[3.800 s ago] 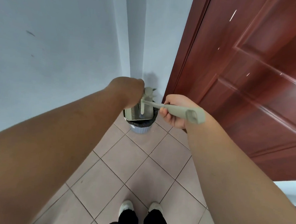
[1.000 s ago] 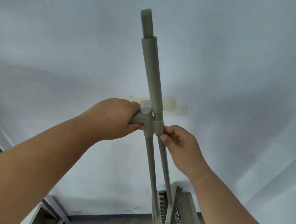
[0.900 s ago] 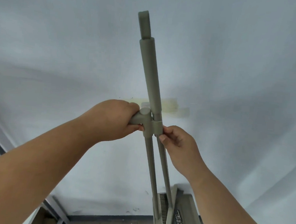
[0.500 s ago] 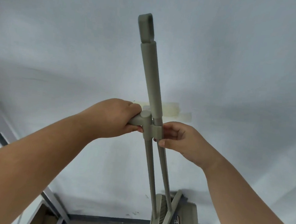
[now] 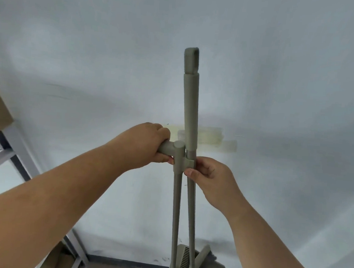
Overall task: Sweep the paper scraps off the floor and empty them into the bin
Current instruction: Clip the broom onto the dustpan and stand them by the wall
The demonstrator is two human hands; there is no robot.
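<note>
The left hand point(image 5: 145, 145) gripped the dustpan's side handle point(image 5: 168, 148) to steady it upright by the wall point(image 5: 279, 78); the right hand point(image 5: 207, 176) pinched the broom pole point(image 5: 190, 114) at the clip point(image 5: 187, 162), seemingly docking it; no scraps or bin showed.

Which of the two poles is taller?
The broom pole, right of the pair. Its padded grip rises well above the dustpan pole, which ends at the side handle held by the left hand.
</note>
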